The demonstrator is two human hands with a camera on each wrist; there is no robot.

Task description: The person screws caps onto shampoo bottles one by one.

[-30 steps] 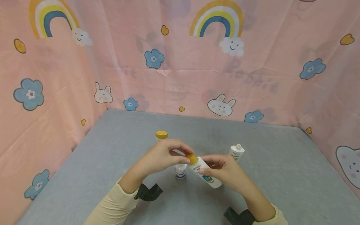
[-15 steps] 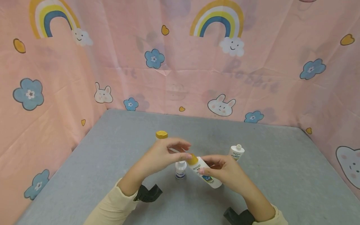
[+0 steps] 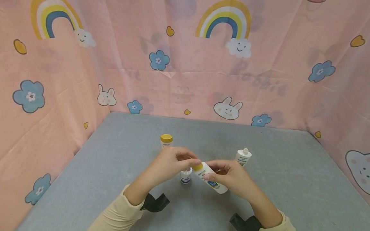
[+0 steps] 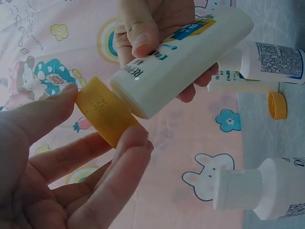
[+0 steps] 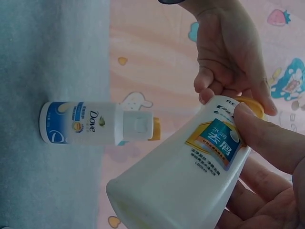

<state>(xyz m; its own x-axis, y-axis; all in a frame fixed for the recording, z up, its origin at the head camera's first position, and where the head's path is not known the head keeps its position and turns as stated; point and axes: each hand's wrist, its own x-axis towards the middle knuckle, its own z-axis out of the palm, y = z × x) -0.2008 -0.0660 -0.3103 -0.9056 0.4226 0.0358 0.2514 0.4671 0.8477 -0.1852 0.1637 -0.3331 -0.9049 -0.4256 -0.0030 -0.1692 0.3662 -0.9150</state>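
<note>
My right hand (image 3: 232, 178) holds a white shampoo bottle (image 3: 212, 179) by its sides, tilted with its top toward my left hand. Its label shows in the right wrist view. A yellow cap (image 4: 105, 110) sits at the bottle's neck, and my left hand (image 3: 170, 162) pinches it between thumb and fingers. Below my left hand in the head view stands a small white bottle (image 3: 186, 176), partly covered by the hand. In the right wrist view, a Dove bottle (image 5: 86, 123) with a white cap stands beside the held bottle.
Behind my left hand stands a gold-capped bottle (image 3: 166, 140), its lower part hidden. An uncapped white bottle (image 3: 243, 155) stands behind my right hand. A loose yellow cap (image 4: 277, 105) lies on the grey table (image 3: 130, 131). Pink printed cloth (image 3: 185, 80) surrounds the table.
My left fingers lifted off the yellow cap half a second ago and now close on it again, the hand slightly lower. The right hand and the bottle stay in place.
</note>
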